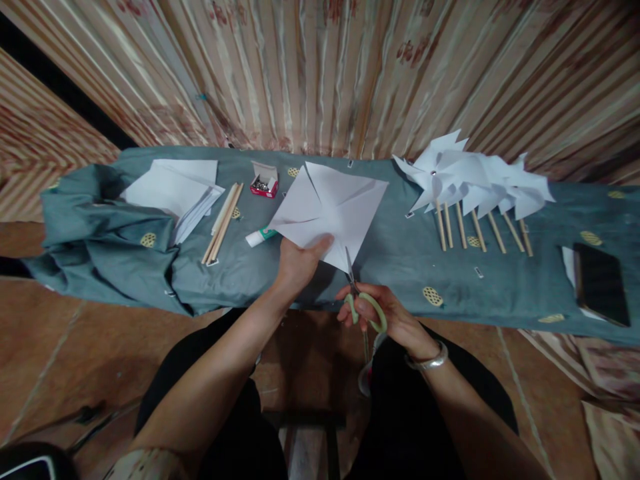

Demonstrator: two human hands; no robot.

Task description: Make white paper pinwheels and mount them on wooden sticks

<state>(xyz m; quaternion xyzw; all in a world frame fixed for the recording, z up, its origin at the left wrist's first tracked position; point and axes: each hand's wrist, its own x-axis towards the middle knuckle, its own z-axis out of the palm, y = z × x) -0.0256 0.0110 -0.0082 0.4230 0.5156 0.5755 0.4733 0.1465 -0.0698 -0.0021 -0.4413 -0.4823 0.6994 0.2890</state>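
Note:
My left hand grips a white paper square at its near left edge, thumb on top and the other fingers hidden beneath. Slits run inward from the paper's corners. My right hand is closed around the green handles of a pair of scissors. Their blades point away from me and meet the paper's near corner. Just left of the paper, partly under it, lies a glue stick with a white cap.
On the cloth-covered bench, wooden sticks, a small red box of metal pins and stacked paper sheets lie left. Several white paper pinwheels on sticks lie right, with a dark phone farther right. A curtain hangs behind.

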